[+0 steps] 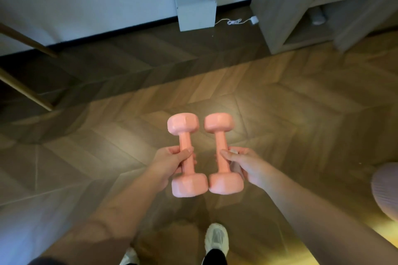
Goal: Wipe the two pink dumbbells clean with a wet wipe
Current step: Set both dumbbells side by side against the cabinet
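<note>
Two pink dumbbells hang side by side above the wooden floor, both pointing away from me. My left hand (172, 162) grips the handle of the left dumbbell (185, 133). My right hand (243, 164) grips the handle of the right dumbbell (220, 133). A bit of white, perhaps a wipe (234, 152), shows between the right fingers and the handle; too little is visible to be sure. The near heads of the two dumbbells almost touch.
A white box (197, 11) stands against the wall ahead, with a white cable and plug (237, 21) beside it. A grey shelf unit (286, 6) is at the upper right. Wooden legs (25, 92) cross the left. A pale round cushion (387, 189) sits at the right edge. My shoes (216, 239) are below.
</note>
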Motion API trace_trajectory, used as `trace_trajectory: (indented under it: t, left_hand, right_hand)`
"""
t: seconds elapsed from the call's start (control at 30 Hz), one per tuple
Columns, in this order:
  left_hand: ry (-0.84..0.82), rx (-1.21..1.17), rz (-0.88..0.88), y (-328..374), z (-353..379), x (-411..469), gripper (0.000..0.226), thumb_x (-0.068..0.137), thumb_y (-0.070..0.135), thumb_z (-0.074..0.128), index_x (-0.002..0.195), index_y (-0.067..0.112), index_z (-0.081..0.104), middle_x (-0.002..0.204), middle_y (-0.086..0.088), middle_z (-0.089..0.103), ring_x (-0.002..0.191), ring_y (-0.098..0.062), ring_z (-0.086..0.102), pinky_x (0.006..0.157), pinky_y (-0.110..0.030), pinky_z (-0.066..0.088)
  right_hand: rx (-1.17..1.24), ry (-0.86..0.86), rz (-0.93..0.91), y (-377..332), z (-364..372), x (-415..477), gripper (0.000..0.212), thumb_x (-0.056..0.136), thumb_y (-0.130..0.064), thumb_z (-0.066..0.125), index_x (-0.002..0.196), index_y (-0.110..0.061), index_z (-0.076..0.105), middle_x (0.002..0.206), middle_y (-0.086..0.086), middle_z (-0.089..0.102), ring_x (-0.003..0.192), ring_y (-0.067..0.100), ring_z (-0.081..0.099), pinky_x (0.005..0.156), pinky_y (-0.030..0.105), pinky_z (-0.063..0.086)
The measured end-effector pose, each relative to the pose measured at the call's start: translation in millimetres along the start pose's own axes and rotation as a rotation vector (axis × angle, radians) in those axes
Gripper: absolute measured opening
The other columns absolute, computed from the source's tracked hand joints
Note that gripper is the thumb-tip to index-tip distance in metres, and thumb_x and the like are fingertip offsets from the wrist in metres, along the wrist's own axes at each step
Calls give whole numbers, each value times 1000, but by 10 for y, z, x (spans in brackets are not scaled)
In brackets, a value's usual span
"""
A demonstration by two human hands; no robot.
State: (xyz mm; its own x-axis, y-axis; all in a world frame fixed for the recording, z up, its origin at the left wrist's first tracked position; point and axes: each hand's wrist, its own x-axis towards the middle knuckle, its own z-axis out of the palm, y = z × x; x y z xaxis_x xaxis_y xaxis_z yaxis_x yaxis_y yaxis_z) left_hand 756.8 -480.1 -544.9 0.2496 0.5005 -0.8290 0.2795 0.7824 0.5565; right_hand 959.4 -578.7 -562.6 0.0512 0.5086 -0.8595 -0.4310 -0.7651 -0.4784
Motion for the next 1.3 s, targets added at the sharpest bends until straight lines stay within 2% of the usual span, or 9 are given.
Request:
trace_trajectory:
  t: [0.1, 0.27, 0.4, 0.5, 0.6, 0.73, 0.97, 1.13, 1.3]
  left_hand:
    - [0, -33, 10, 333, 367, -121, 19, 94, 12, 65, 103, -4, 68, 90, -17, 72, 69, -17, 71, 60, -27, 59]
    - [-49, -5, 32, 848, 875, -54, 16, 93, 15, 67, 96, -1, 70, 81, -13, 75, 73, -19, 71, 76, -37, 60]
    - [-69, 18, 35, 1251, 1246, 191, 15, 93, 15, 68, 91, 0, 70, 83, -14, 74, 75, -23, 69, 81, -42, 59]
    - [-83, 47, 0, 1526, 1578, 515, 19, 92, 14, 69, 100, -4, 70, 88, -17, 75, 73, -22, 72, 69, -36, 61]
    - [-68, 44, -11, 1789, 1935, 853, 21, 92, 11, 68, 103, -6, 68, 85, -17, 74, 65, -16, 71, 56, -26, 56]
    - [-83, 67, -51, 2082, 2407, 1147, 18, 92, 11, 68, 104, -3, 69, 86, -14, 75, 71, -19, 72, 64, -31, 60]
    - [-77, 53, -65, 2523, 3094, 1807, 18, 94, 10, 65, 108, -1, 68, 86, -11, 75, 70, -17, 72, 60, -28, 59]
    - [-13, 51, -67, 2499, 3449, 2781, 20, 91, 20, 70, 104, 6, 71, 96, -13, 77, 83, -22, 74, 70, -35, 59]
    - [25, -12, -50, 2318, 3732, 3961, 17, 90, 17, 70, 102, 4, 71, 85, -11, 77, 72, -21, 73, 70, -36, 61]
  right_hand:
    - [0, 5, 4, -407, -240, -247, 28, 89, -22, 71, 114, -10, 65, 71, -4, 71, 70, 12, 66, 66, 29, 48]
    - [63, 30, 4, -980, -601, -437, 31, 92, -18, 67, 119, -3, 65, 100, 11, 68, 86, 21, 62, 79, 32, 50]
    - [112, 54, -31, -1448, -913, -393, 25, 95, -9, 61, 117, 4, 63, 97, 14, 64, 77, 18, 60, 68, 25, 50]
    - [127, 82, -39, -1795, -1232, -236, 19, 96, -7, 58, 112, 3, 63, 85, 10, 63, 67, 14, 58, 58, 20, 50]
    - [140, 109, -62, -2124, -1574, 4, 24, 97, -5, 56, 118, 5, 60, 90, 13, 62, 74, 17, 57, 63, 23, 50]
    - [117, 110, -56, -2437, -2023, 220, 21, 97, -9, 57, 114, 2, 64, 92, 14, 63, 76, 16, 59, 66, 23, 49]
    - [87, 62, -58, -3005, -2771, 891, 13, 98, -7, 55, 97, -2, 67, 79, 8, 69, 66, 12, 67, 59, 23, 55]
    - [-70, 70, -43, -3332, -3312, 1802, 15, 97, -22, 61, 101, -15, 73, 97, 6, 76, 99, 24, 69, 96, 44, 52]
    - [-191, 125, -47, -3457, -3708, 2932, 27, 96, -23, 62, 121, -15, 66, 106, 6, 74, 103, 25, 69, 96, 46, 52]
